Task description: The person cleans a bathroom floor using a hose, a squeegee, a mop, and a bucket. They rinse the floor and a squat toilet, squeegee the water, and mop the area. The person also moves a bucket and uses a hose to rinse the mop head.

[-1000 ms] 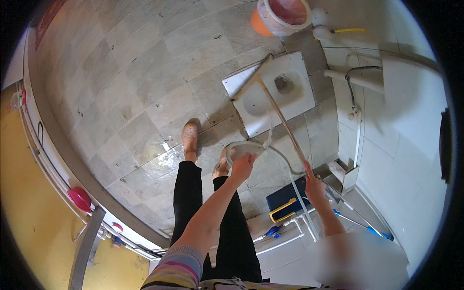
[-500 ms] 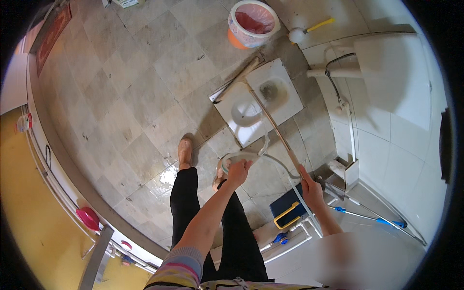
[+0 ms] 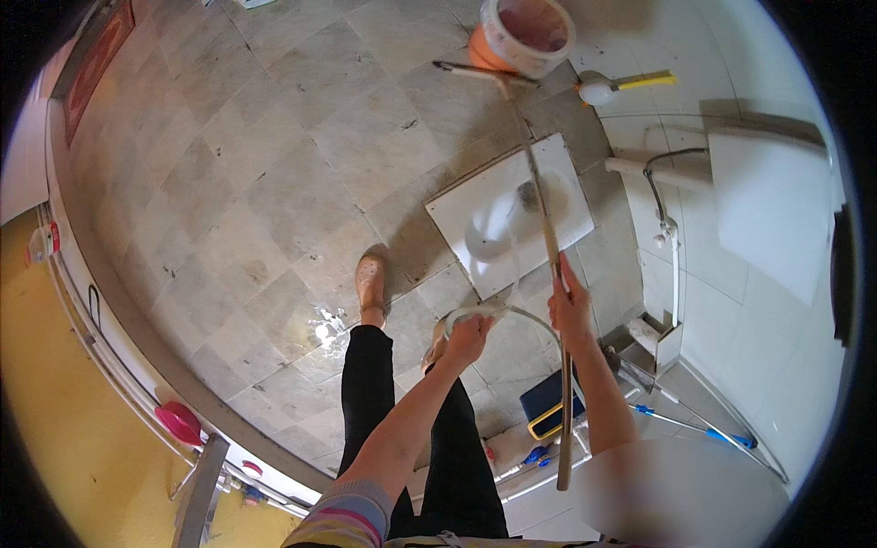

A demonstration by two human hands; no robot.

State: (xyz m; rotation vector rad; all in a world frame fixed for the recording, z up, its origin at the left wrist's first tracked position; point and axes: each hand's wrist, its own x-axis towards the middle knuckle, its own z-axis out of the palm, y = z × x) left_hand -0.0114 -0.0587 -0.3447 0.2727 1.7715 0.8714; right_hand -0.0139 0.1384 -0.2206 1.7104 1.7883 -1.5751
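The grey square-tiled floor (image 3: 210, 210) extended between a yellow wall (image 3: 64, 393) on its left edge and a white-tiled wall (image 3: 703, 292) on its right edge. A white ceramic squat pan (image 3: 457, 208) was set into the floor toward the right edge. Beyond it, toward the far right corner, stood an orange bucket with a pale rim (image 3: 512, 52); near the bucket was a white-headed, yellow-handled brush (image 3: 598, 93).

The left hand (image 3: 468, 340) was closed, fingers curled around a translucent grey flexible hose (image 3: 533, 317), above the floor at the pan's near corner. A thin stream of water extended from the hose over the pan.

The right hand (image 3: 570, 306) was closed around a long wooden-handled tool with a narrow crosswise head (image 3: 550, 236). The handle crossed above the pan; the head was beside the bucket.
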